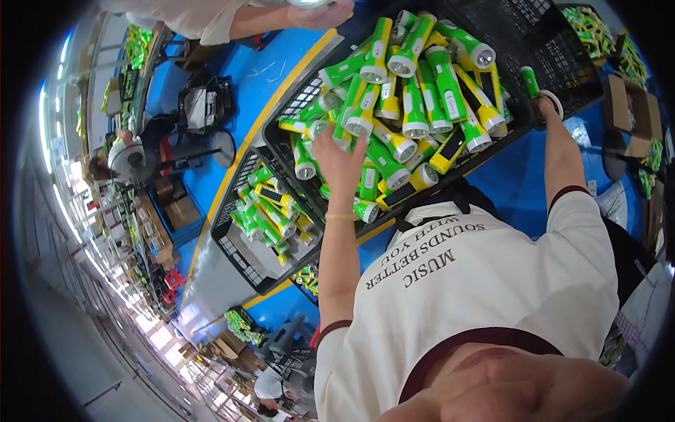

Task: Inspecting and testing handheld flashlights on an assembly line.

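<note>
My left hand (339, 156) reaches over a black crate (271, 133) heaped with green-and-yellow flashlights (415, 112) with white heads. Its fingers are apart, at the left side of the pile, close to the head of a yellow-green flashlight (299, 126). Whether the fingertips touch it is hard to make out. On the far side of the crate's right end, my right hand (543, 109) is closed around a green flashlight (529, 79). That flashlight stands out beyond the fingers, over a dark crate (569, 77); part of it is hidden by the hand.
A smaller black crate (239, 264) with more flashlights stands at the left. At the top, another person's hand (320, 15) holds a shiny, pale thing. Cardboard boxes (633, 112) stand at the right. Farther left are a fan (128, 162) and a blue bin (179, 211) on the blue floor.
</note>
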Motion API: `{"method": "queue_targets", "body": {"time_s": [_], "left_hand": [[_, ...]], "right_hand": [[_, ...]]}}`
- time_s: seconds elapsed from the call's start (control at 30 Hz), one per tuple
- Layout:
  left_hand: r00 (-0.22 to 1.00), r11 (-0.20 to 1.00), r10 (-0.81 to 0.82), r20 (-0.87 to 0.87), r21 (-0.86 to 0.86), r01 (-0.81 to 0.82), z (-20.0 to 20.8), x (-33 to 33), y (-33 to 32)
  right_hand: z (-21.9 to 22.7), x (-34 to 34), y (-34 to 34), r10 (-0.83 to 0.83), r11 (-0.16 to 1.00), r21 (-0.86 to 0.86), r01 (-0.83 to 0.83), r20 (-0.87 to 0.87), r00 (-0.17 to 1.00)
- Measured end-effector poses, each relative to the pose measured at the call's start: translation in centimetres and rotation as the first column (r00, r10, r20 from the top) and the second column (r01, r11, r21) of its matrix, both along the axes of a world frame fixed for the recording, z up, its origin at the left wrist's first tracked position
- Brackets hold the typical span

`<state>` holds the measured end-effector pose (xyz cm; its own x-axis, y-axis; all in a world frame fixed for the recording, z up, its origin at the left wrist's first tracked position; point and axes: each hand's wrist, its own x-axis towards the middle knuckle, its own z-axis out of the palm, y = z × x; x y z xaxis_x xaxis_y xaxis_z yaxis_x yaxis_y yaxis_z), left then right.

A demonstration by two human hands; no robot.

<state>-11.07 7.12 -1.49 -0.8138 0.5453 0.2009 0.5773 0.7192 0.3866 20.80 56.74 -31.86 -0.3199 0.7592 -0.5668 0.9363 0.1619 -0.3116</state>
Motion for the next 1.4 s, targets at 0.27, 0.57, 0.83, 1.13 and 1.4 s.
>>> {"method": "queue_targets", "body": {"time_s": [0.27,0.57,0.83,1.13,1.4], "left_hand": [[0.992,0.965,-0.082,-0.096,0.242,0.104,-0.1,0.1,-0.8],[0.726,0.266,-0.592,0.350,0.935,-0.235,7.9,4.7,-6.1],[0.305,0.152,-0.789,0.533,0.650,-0.745,3.4,6.8,-9.1],[0.337,0.154,-0.810,0.481,0.727,-0.669,6.0,6.8,-15.1],[0.329,0.096,-0.858,0.395,0.751,-0.653,6.7,7.5,-14.9]], "right_hand": [[19.8,-9.5,-3.1,-0.074,0.990,0.047,0.135,-0.641,0.764],[37.7,-16.8,-31.6,0.166,0.697,0.028,-0.717,-0.979,0.122],[38.1,-21.5,-43.6,-0.303,0.275,-0.514,-0.813,-0.849,0.434],[39.2,-21.7,-46.8,-0.249,0.349,-0.585,-0.732,-0.811,0.529],[41.0,-21.8,-48.8,0.098,0.477,-0.407,-0.779,-0.856,0.507]]}}
